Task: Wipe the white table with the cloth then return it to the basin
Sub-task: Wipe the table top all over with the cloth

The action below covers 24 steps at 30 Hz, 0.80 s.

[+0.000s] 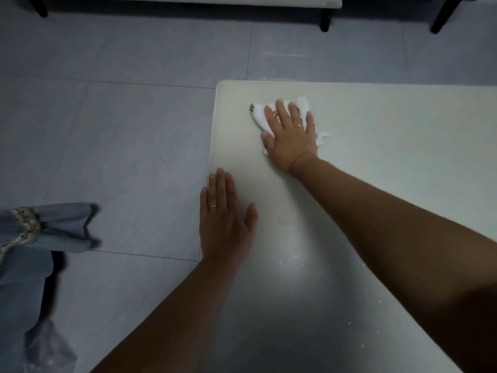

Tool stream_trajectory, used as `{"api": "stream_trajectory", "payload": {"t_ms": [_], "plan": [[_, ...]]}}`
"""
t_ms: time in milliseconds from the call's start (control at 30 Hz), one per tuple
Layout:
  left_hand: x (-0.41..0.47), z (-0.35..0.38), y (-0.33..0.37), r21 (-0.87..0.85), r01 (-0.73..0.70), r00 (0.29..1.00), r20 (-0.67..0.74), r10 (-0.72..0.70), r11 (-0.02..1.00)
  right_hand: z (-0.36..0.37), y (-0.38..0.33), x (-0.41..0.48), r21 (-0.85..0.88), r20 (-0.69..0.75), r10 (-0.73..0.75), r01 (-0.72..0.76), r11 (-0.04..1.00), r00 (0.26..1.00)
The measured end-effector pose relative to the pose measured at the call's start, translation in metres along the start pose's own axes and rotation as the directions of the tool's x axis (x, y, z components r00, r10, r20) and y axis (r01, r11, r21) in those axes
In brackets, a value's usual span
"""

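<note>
**Two hands flat on the white table, cloth under the right**

Two bare forearms reached over the scene. At far left, blue fabric with patterned trim (40,232) hung over the grey tiled floor (121,130). The left hand (224,219) lay released, palm down with fingers together, at the left edge of the white table (390,135), gripping nothing; a gold ring showed on one finger. Farther out and to the right, the right hand (291,133) pressed flat with fingers spread on a crumpled white cloth (261,114) near the table's far left corner. Small white specks dotted the near tabletop.
</note>
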<state>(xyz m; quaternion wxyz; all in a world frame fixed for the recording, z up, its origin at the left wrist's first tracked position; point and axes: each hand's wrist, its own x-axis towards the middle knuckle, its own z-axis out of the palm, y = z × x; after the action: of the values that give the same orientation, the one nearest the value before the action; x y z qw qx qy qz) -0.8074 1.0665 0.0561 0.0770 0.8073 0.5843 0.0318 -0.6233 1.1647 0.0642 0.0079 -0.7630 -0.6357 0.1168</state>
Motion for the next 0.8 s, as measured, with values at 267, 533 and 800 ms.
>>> {"api": "stream_trajectory", "payload": {"t_ms": [267, 533, 800], "plan": [[-0.024, -0.002, 0.029, -0.097, 0.041, 0.997, -0.057, -0.047, 0.994, -0.004, 0.067, -0.028, 0.074, -0.045, 0.389, -0.385, 0.920, 0.920], [-0.041, 0.012, 0.042, -0.079, -0.031, 0.999, -0.016, 0.030, 0.996, 0.008, 0.036, -0.064, -0.047, -0.025, -0.074, 0.073, 0.996, 0.997], [-0.041, 0.014, 0.043, -0.041, -0.030, 1.000, -0.007, 0.030, 0.999, 0.009, 0.050, -0.081, 0.063, -0.032, 0.374, -0.372, 0.926, 0.927]]}}
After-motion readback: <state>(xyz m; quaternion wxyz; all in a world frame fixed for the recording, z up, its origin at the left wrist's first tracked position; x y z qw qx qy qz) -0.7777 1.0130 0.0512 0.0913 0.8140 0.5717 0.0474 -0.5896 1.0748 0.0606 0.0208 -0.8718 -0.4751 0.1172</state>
